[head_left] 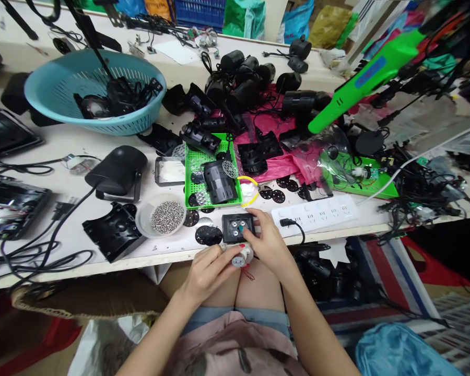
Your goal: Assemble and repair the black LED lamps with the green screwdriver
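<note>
Two hands work at the near edge of a white table (102, 256): the right hand (268, 243) pinches a black square part (238, 228) lying there, while the left hand (208, 270) is closed around a small silver motor (243, 257) just below it.

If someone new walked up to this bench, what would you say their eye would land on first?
Probably the bright green plastic tool jutting in from the upper right, then the round turquoise plastic basket of black parts at the upper left. At the near table edge, the left hand and right hand hold a small silver motor beside a square black plastic plate, with a clear bowl of small metal screws to the left.
</note>
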Motion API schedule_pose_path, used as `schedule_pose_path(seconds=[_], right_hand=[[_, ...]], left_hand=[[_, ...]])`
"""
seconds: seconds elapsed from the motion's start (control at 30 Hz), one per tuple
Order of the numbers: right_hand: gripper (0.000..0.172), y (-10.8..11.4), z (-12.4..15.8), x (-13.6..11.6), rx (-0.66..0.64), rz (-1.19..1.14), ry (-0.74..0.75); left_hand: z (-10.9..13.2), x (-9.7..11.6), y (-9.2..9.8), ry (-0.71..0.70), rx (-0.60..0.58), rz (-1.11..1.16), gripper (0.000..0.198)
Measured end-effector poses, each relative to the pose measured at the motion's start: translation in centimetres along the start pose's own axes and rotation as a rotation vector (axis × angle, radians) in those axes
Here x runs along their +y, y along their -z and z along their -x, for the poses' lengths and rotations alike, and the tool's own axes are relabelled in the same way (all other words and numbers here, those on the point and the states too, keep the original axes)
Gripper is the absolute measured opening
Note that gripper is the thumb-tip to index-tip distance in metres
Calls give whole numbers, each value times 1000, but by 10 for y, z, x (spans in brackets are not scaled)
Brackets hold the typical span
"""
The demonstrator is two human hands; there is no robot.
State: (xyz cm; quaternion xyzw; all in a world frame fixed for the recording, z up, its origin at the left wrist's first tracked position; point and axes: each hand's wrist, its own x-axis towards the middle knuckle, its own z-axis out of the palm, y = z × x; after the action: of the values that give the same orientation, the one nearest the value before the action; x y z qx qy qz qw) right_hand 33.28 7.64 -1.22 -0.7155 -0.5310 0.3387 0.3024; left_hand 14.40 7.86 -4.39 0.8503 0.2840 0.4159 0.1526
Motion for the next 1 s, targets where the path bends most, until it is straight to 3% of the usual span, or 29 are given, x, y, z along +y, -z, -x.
schedule_pose_path(seconds=[0.23, 0.4, 0.53, 0.6, 0.73, 1.0], right_hand=[[44, -1, -1, 2, 12, -1, 45], [45, 1, 0, 2, 18, -45, 83], [29, 8, 1, 0, 62, -67, 231], [27, 11, 0, -1, 11, 11, 310], [43, 13, -1, -3, -139, 156, 372], [49, 13, 1, -2, -198, 136, 393]], left_hand=[[1, -1, -1, 5, -7, 28, 27], [-11, -5, 2, 89, -16, 52, 30], [-21, -10, 8, 79, -47, 85, 31], [-19, -11, 10, 40, -71, 95, 29], [-11, -10, 10, 35, -114, 104, 29], [-7, -9, 12, 158, -90, 185, 34]])
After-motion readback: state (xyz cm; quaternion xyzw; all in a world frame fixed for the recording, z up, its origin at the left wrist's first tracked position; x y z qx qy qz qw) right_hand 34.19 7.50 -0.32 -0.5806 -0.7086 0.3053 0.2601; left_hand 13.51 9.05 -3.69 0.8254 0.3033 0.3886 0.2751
